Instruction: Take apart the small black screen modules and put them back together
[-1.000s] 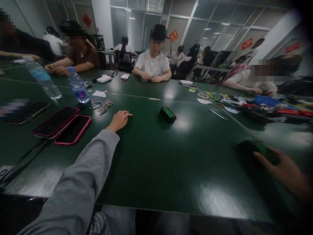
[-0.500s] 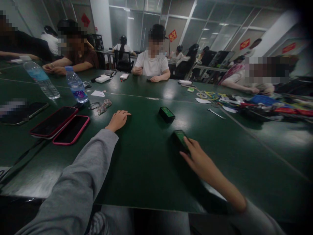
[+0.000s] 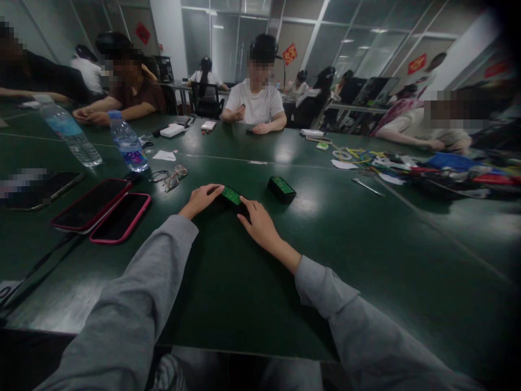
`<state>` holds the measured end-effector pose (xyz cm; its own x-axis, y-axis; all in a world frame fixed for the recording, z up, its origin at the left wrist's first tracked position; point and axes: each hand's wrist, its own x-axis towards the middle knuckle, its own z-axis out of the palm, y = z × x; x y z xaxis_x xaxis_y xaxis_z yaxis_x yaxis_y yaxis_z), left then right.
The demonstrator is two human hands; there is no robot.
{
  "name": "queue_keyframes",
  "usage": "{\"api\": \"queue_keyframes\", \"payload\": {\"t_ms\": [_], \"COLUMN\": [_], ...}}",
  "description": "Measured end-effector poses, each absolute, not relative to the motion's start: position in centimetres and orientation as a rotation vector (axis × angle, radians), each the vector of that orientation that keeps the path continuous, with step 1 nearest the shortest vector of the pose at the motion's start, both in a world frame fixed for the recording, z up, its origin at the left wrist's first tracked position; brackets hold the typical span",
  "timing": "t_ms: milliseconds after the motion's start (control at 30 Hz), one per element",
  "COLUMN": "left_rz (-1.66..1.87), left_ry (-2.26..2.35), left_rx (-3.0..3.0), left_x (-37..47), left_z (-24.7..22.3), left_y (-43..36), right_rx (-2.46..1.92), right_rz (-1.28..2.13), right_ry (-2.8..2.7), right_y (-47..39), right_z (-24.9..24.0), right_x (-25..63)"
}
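A small black box with a green patterned top (image 3: 231, 195) lies on the table between my hands. My left hand (image 3: 201, 199) has its fingers at the box's left end. Against its right end rest the fingers of my right hand (image 3: 260, 221), so the box is gripped from both sides. A second, similar black box with a green top (image 3: 281, 189) sits to the right of the held one, apart from both hands. The undersides of my fingers are partly hidden.
Phones (image 3: 121, 218) and tilted-looking water bottles (image 3: 129, 144) are on the left, with eyeglasses (image 3: 176, 178) near my left hand. Rightward are a thin metallic stick (image 3: 368, 187) and a heap of cables (image 3: 443, 176). A person in a white shirt (image 3: 256, 106) sits opposite.
My right hand has moved left and away from me, bringing its box from the right side to my left hand. My left hand now touches that box. The second box stays put.
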<state>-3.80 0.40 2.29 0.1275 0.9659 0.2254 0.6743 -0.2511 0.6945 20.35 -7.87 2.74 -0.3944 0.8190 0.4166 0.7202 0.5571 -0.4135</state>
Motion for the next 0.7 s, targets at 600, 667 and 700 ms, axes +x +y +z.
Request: {"api": "queue_keyframes", "payload": {"t_ms": [600, 667, 700], "left_rz": [1.113, 1.142, 1.149], "left_ry": [1.143, 1.045, 0.999], "left_rx": [1.513, 1.424, 1.389], "left_x": [-1.3, -0.7, -0.6], "left_z": [3.2, 3.5, 3.6], "left_y": [-0.8, -1.3, -1.5], "right_rx": [-1.19, -1.158, -1.121], "right_rz": [0.191, 0.287, 0.363], "right_ry": [-2.197, -2.136, -2.087], "right_y": [-9.2, -8.9, -8.7], "right_z": [4.1, 3.9, 3.7], "right_x": [20.0, 20.0, 20.1]}}
